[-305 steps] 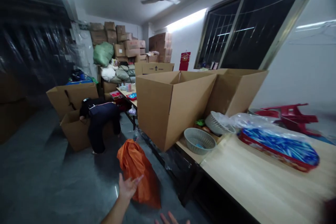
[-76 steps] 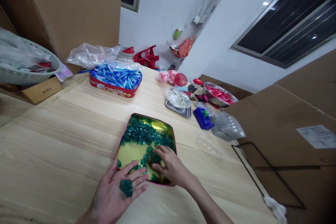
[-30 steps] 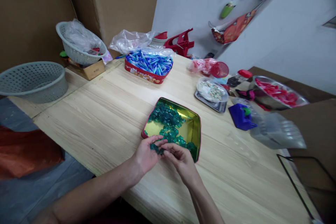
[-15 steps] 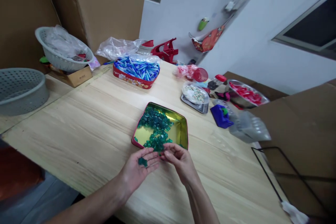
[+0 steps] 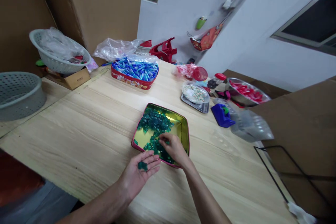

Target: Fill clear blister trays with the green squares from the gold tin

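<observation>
A square tin [image 5: 185, 126] with a gold inside and a pink rim sits on the table in front of me. Many small translucent green pieces [image 5: 154, 119] lie in it, heaped at its far left and spread toward the near side. My left hand [image 5: 140, 169] is palm up at the tin's near left corner, fingers stretched out, holding a few green pieces [image 5: 142, 165] on the palm and finger bases. Reaching over the tin's near edge, my right hand [image 5: 170, 145] has thumb and fingertips pinched together just above the pieces. What is between those fingertips is too small to tell.
Behind the tin stands a red tin [image 5: 131, 82] full of blue pointed pieces. Grey plastic baskets [image 5: 23, 94] are at left. To the right are a plate on a metal tray [image 5: 195, 94], a blue holder [image 5: 222, 115], clear plastic containers [image 5: 250, 126] and a metal bowl [image 5: 246, 92].
My right hand has moved from beside my left fingertips, up and over the tin onto the green pieces. My left hand stays nearly in place, still bearing green pieces.
</observation>
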Action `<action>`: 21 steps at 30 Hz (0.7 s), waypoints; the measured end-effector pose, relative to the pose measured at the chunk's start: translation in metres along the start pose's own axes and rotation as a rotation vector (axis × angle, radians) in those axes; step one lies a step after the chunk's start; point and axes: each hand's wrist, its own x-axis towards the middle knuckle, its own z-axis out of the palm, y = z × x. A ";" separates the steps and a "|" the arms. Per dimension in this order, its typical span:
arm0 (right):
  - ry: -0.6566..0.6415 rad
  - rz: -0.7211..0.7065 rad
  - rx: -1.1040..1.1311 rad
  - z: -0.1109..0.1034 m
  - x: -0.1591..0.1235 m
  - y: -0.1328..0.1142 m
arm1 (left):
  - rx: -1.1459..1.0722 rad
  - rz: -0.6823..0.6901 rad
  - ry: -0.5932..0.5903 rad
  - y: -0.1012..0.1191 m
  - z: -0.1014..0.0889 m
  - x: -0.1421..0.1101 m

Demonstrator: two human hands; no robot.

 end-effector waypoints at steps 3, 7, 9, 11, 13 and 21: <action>-0.083 -0.056 -0.186 0.010 0.017 -0.013 | -0.004 0.004 0.010 0.000 0.001 0.001; -0.144 -0.032 -0.142 0.013 0.035 -0.011 | -0.011 0.008 0.011 0.002 0.002 0.002; -0.165 0.029 0.089 0.012 0.038 -0.003 | -0.013 0.002 0.005 0.002 0.001 0.003; -0.200 0.113 0.367 0.009 0.037 0.004 | -0.011 -0.001 0.004 0.003 0.001 0.004; -0.220 0.185 0.586 0.006 0.032 0.009 | -0.008 0.000 0.004 0.003 0.000 0.004; -0.184 0.251 0.860 0.000 0.012 0.002 | -0.007 -0.004 -0.012 0.004 0.001 0.003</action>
